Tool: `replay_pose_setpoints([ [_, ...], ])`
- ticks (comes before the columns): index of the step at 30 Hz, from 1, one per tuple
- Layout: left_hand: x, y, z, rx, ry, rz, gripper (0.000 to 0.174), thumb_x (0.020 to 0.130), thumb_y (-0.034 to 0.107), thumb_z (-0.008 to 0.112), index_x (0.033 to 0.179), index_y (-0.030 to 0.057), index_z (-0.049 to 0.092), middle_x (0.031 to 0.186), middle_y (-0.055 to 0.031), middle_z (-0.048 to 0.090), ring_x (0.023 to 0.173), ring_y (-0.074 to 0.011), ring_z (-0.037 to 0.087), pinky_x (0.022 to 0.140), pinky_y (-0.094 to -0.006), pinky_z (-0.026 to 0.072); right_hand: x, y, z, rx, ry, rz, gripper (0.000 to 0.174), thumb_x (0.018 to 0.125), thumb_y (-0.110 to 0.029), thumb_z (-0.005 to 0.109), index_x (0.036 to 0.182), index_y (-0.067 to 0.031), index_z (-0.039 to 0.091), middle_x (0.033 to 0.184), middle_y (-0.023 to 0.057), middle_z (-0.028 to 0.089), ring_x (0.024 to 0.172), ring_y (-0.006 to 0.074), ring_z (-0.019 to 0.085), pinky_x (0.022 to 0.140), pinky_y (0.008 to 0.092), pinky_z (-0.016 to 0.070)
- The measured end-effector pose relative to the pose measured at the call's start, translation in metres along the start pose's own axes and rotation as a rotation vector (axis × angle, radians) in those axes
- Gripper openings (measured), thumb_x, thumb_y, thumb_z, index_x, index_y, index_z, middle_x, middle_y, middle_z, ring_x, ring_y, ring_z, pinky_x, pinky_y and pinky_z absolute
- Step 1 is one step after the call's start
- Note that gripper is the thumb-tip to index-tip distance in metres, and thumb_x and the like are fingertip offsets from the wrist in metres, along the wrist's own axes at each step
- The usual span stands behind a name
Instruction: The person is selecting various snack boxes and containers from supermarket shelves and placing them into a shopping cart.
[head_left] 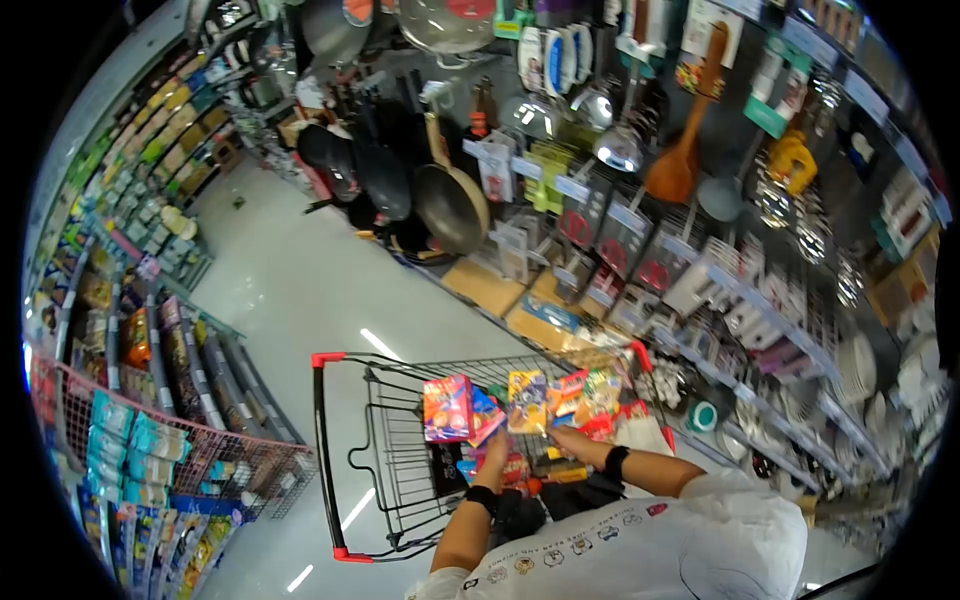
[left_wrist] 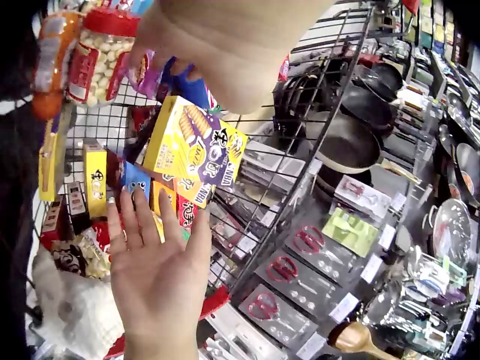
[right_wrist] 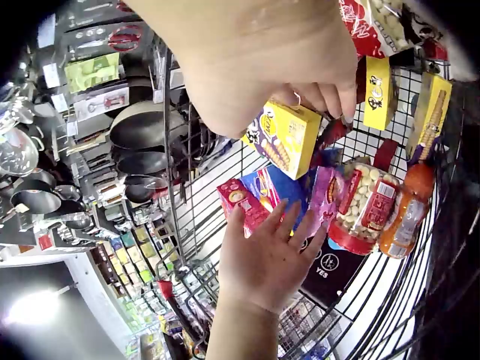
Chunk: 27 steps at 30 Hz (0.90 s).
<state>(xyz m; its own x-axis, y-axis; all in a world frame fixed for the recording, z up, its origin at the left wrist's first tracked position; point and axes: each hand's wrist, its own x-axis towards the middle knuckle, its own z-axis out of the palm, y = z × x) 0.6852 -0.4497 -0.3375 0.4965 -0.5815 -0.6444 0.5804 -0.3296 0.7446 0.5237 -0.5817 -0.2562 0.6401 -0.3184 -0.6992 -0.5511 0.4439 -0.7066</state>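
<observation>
My left hand (right_wrist: 262,262) has its fingers spread, palm showing, beside a blue packet (right_wrist: 279,191), a pink box (right_wrist: 244,204) and a purple packet (right_wrist: 327,193) in the shopping cart. My right hand (left_wrist: 161,277) also has its fingers extended, with its fingertips close to a yellow-and-purple snack box (left_wrist: 199,150). That box lies tilted on other packs, between both hands in the head view. A jar with a red lid (left_wrist: 101,56) holds pale round pieces, next to an orange bottle (left_wrist: 55,64). Neither hand grips anything.
A wire shopping cart (head_left: 318,440) with red corners stands around the goods. Ahead, the shelf carries frying pans (head_left: 450,207), a wooden spatula (head_left: 680,165) and packaged scissors (left_wrist: 283,268). A pink wire basket (head_left: 275,475) with packets is at left, across a pale floor (head_left: 270,260).
</observation>
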Motion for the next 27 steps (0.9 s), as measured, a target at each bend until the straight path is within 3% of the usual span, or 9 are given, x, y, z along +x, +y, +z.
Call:
replay_pose_setpoints([
  [3, 0.003, 0.003, 0.008, 0.210, 0.083, 0.070, 0.048, 0.089, 0.045, 0.045, 0.097, -0.0005, 0.057, 0.084, -0.0070, 0.057, 0.076, -0.0209, 0.052, 0.071, -0.0346, 0.0435, 0.024, -0.003, -0.023, 0.012, -0.101, 0.067, 0.051, 0.088, -0.047, 0.047, 0.127, -0.0136, 0.044, 0.118, 0.0036, 0.050, 0.104, 0.0187, 0.049, 0.080, 0.0348, 0.0440],
  [6, 0.047, -0.026, 0.003, 0.282, 0.141, -0.030, 0.063, 0.086, 0.049, 0.050, 0.113, -0.0078, 0.052, 0.099, -0.0166, 0.060, 0.090, -0.0238, 0.056, 0.078, -0.0349, 0.0435, 0.028, -0.020, -0.035, 0.005, -0.077, 0.174, 0.056, 0.089, -0.043, 0.047, 0.136, -0.0141, 0.033, 0.131, 0.0090, 0.040, 0.114, 0.0286, 0.044, 0.089, 0.0422, 0.0425],
  [9, 0.022, -0.002, 0.021, 0.412, 0.211, -0.105, 0.067, 0.084, 0.052, 0.054, 0.120, -0.0048, 0.050, 0.111, -0.0181, 0.059, 0.100, -0.0250, 0.055, 0.085, -0.0337, 0.0426, 0.046, -0.018, -0.042, -0.050, -0.121, 0.224, 0.059, 0.091, -0.042, 0.048, 0.136, -0.0111, 0.025, 0.130, 0.0140, 0.038, 0.110, 0.0295, 0.048, 0.088, 0.0412, 0.0440],
  [11, -0.001, 0.021, 0.045, 0.250, 0.166, -0.021, 0.063, 0.084, 0.047, 0.057, 0.122, -0.0025, 0.049, 0.114, -0.0178, 0.058, 0.103, -0.0251, 0.054, 0.086, -0.0343, 0.0421, 0.045, -0.032, -0.036, -0.049, -0.123, 0.217, 0.058, 0.090, -0.042, 0.050, 0.131, -0.0086, 0.026, 0.122, 0.0155, 0.041, 0.106, 0.0292, 0.051, 0.087, 0.0396, 0.0454],
  [13, -0.015, 0.031, 0.059, 0.325, 0.239, 0.044, 0.055, 0.083, 0.037, 0.062, 0.121, -0.0014, 0.049, 0.109, -0.0156, 0.059, 0.097, -0.0229, 0.055, 0.083, -0.0331, 0.0437, 0.066, -0.016, -0.033, -0.083, -0.041, 0.241, 0.053, 0.090, -0.041, 0.051, 0.122, -0.0072, 0.028, 0.117, 0.0172, 0.042, 0.098, 0.0295, 0.055, 0.078, 0.0388, 0.0503],
  [16, -0.022, 0.026, 0.064, 0.221, 0.232, -0.211, 0.050, 0.083, 0.037, 0.061, 0.115, -0.0008, 0.053, 0.103, -0.0166, 0.062, 0.095, -0.0245, 0.058, 0.080, -0.0347, 0.0451, 0.071, -0.016, -0.034, -0.096, -0.021, 0.243, 0.050, 0.091, -0.038, 0.049, 0.121, -0.0071, 0.025, 0.118, 0.0194, 0.041, 0.092, 0.0326, 0.060, 0.072, 0.0389, 0.0527],
  [20, -0.030, 0.004, 0.068, 0.541, 0.363, 0.112, 0.051, 0.078, 0.043, 0.061, 0.104, -0.0010, 0.058, 0.097, -0.0247, 0.059, 0.093, -0.0377, 0.057, 0.079, -0.0417, 0.0453, 0.075, -0.013, -0.033, -0.006, -0.007, 0.258, 0.046, 0.093, -0.037, 0.045, 0.122, -0.0085, 0.024, 0.121, 0.0190, 0.039, 0.091, 0.0335, 0.060, 0.074, 0.0405, 0.0530],
  [23, -0.047, 0.011, 0.081, 0.631, 0.391, 0.231, 0.049, 0.077, 0.040, 0.061, 0.103, -0.0017, 0.058, 0.097, -0.0246, 0.059, 0.094, -0.0393, 0.056, 0.080, -0.0431, 0.0446, 0.075, -0.009, -0.030, 0.049, 0.019, 0.247, 0.039, 0.095, -0.034, 0.042, 0.120, -0.0076, 0.028, 0.113, 0.0184, 0.049, 0.091, 0.0329, 0.061, 0.075, 0.0419, 0.0538],
  [27, -0.075, 0.013, 0.100, 0.605, 0.445, 0.420, 0.048, 0.079, 0.027, 0.063, 0.115, -0.0029, 0.050, 0.091, -0.0185, 0.059, 0.084, -0.0282, 0.059, 0.074, -0.0369, 0.0470, 0.062, -0.013, -0.023, 0.227, 0.031, 0.135, 0.036, 0.095, -0.034, 0.044, 0.114, -0.0056, 0.033, 0.103, 0.0167, 0.058, 0.082, 0.0304, 0.064, 0.069, 0.0406, 0.0554],
])
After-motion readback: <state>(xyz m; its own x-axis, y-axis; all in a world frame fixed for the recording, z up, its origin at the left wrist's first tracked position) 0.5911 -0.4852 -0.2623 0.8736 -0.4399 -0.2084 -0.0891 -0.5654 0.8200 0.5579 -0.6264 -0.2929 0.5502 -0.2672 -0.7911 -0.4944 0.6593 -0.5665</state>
